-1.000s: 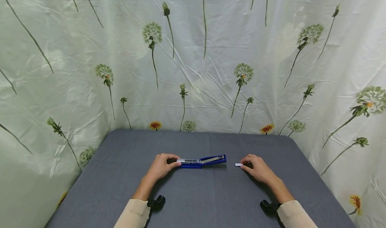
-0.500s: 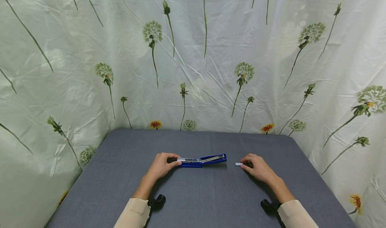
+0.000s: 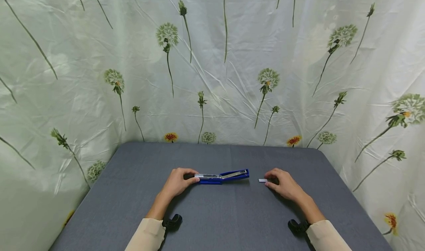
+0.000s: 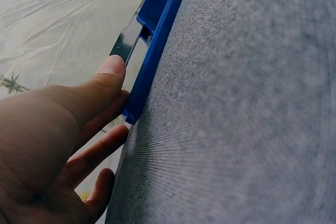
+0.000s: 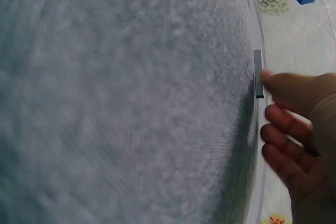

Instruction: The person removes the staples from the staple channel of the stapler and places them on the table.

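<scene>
A blue stapler [image 3: 210, 182] lies opened out in the middle of the table, its lid folded back to the right and its inner parts showing. My left hand [image 3: 177, 182] pinches its left end; in the left wrist view the thumb [image 4: 112, 66] presses on the metal magazine [image 4: 126, 43], above the blue body [image 4: 153, 56]. Right of the stapler, a small silvery strip of staples [image 3: 262, 180] is low over the cloth, its right end between the thumb and fingers of my right hand [image 3: 282, 184]. The right wrist view shows the thumb [image 5: 278, 85] against that strip.
Grey cloth covers the table [image 3: 212, 218], with rounded far corners. Behind it hangs a pale curtain [image 3: 212, 77] printed with dandelions. A black wrist mount [image 3: 172, 223] sits on the left wrist, another mount [image 3: 297, 227] on the right. A short gap separates stapler and strip.
</scene>
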Demonstrator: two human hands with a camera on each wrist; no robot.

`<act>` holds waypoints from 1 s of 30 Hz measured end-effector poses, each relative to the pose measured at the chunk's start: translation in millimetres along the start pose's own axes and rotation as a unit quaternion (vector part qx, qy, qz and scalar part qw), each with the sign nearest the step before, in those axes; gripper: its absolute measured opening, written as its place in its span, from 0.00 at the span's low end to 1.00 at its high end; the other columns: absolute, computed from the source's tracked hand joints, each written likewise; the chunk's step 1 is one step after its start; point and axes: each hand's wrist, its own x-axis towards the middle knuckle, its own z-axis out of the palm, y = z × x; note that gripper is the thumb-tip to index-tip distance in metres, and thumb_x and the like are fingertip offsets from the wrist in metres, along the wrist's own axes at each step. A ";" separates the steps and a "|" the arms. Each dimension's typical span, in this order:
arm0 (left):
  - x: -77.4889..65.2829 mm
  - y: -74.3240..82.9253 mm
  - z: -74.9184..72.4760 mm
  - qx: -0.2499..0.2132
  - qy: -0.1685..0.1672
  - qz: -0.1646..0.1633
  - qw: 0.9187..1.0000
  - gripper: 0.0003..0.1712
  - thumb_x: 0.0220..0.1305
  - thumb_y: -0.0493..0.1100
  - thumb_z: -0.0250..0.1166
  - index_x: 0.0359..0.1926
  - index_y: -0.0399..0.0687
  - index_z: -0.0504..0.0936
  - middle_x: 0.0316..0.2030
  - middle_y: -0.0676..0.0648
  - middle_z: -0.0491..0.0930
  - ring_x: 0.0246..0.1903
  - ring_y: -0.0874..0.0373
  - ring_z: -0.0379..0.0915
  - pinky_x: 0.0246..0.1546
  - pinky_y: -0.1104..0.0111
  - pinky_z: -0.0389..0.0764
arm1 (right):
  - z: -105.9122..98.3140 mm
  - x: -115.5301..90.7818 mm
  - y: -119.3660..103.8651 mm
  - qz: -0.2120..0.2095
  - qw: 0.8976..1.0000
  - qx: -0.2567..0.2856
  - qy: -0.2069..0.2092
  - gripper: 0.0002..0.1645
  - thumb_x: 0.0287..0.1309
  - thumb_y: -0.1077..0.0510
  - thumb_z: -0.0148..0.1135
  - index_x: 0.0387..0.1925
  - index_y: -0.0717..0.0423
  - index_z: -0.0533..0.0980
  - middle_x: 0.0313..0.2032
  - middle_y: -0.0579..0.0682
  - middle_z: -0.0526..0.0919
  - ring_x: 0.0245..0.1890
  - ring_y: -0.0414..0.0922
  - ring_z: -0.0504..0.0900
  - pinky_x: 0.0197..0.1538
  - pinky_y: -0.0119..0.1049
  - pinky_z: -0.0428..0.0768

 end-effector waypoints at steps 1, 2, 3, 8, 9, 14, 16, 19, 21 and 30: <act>0.0 -0.5 -0.2 0.002 0.001 0.002 1.000 0.08 0.60 0.52 0.77 0.41 0.66 0.91 0.41 0.59 0.90 0.52 0.53 0.84 0.59 0.49 0.78 | -0.5 1.0 -1.0 0.003 1.000 0.003 0.003 0.14 0.62 0.57 0.73 0.47 0.56 0.85 0.43 0.47 0.86 0.45 0.47 0.84 0.49 0.47 0.82; -0.2 -0.6 -0.5 0.003 0.001 0.004 1.000 0.08 0.60 0.52 0.77 0.41 0.66 0.91 0.41 0.59 0.90 0.52 0.53 0.84 0.59 0.49 0.78 | -1.0 2.1 -2.1 0.005 1.000 0.003 0.006 0.14 0.62 0.56 0.73 0.48 0.56 0.85 0.44 0.47 0.86 0.45 0.47 0.85 0.49 0.48 0.82; -0.5 -0.5 -1.0 0.004 0.001 0.004 1.000 0.08 0.59 0.52 0.77 0.41 0.66 0.91 0.41 0.59 0.90 0.52 0.53 0.84 0.59 0.49 0.78 | -1.6 3.3 -3.5 0.008 1.000 0.004 0.009 0.15 0.62 0.56 0.73 0.48 0.56 0.85 0.45 0.47 0.86 0.46 0.48 0.85 0.50 0.49 0.82; -1.6 0.3 -2.3 0.004 0.000 0.003 1.000 0.09 0.59 0.52 0.77 0.42 0.65 0.92 0.41 0.58 0.90 0.51 0.53 0.85 0.59 0.50 0.79 | -5.2 10.2 -13.3 0.006 0.999 0.016 0.026 0.17 0.64 0.55 0.71 0.52 0.57 0.83 0.48 0.51 0.86 0.50 0.53 0.85 0.54 0.56 0.82; -1.6 0.1 -2.2 0.005 0.001 0.003 1.000 0.09 0.59 0.52 0.77 0.42 0.64 0.92 0.41 0.58 0.90 0.51 0.53 0.85 0.59 0.50 0.79 | -5.8 12.0 -15.8 0.004 0.999 0.019 0.031 0.17 0.64 0.55 0.71 0.52 0.58 0.83 0.49 0.51 0.86 0.51 0.53 0.85 0.54 0.57 0.82; -2.0 0.3 -2.1 0.009 0.006 0.004 1.000 0.09 0.59 0.52 0.77 0.42 0.64 0.92 0.42 0.57 0.90 0.51 0.52 0.85 0.59 0.49 0.79 | -8.3 22.3 -32.5 -0.007 0.999 0.032 0.043 0.17 0.64 0.55 0.72 0.52 0.57 0.83 0.49 0.52 0.86 0.51 0.54 0.84 0.54 0.58 0.81; -2.1 0.4 -1.9 0.012 0.006 0.005 1.000 0.09 0.59 0.52 0.77 0.42 0.64 0.92 0.42 0.57 0.90 0.52 0.52 0.84 0.59 0.49 0.79 | -8.5 26.9 -39.5 -0.010 0.998 0.040 0.042 0.17 0.65 0.55 0.71 0.52 0.56 0.83 0.49 0.54 0.86 0.52 0.55 0.85 0.54 0.59 0.81; -1.8 1.0 -1.5 0.016 0.005 0.004 1.000 0.10 0.59 0.52 0.77 0.43 0.64 0.91 0.43 0.57 0.90 0.53 0.51 0.84 0.59 0.49 0.78 | -6.7 34.1 -48.8 -0.013 0.998 0.046 0.044 0.16 0.66 0.54 0.70 0.52 0.55 0.83 0.49 0.54 0.86 0.52 0.54 0.85 0.55 0.58 0.81; -1.2 1.4 -1.1 0.018 0.003 0.004 1.000 0.10 0.60 0.52 0.77 0.43 0.64 0.91 0.44 0.56 0.90 0.53 0.50 0.84 0.59 0.48 0.78 | -4.6 38.5 -54.3 -0.020 0.998 0.048 0.048 0.16 0.65 0.55 0.70 0.52 0.55 0.83 0.49 0.53 0.86 0.52 0.54 0.85 0.55 0.58 0.82; -0.8 5.1 -1.6 0.019 -0.003 -0.013 1.000 0.10 0.60 0.52 0.77 0.44 0.64 0.91 0.43 0.57 0.90 0.53 0.51 0.83 0.60 0.49 0.77 | 7.8 60.0 -81.2 -0.054 0.995 0.064 0.048 0.14 0.64 0.55 0.72 0.50 0.52 0.84 0.48 0.50 0.86 0.50 0.51 0.85 0.54 0.57 0.82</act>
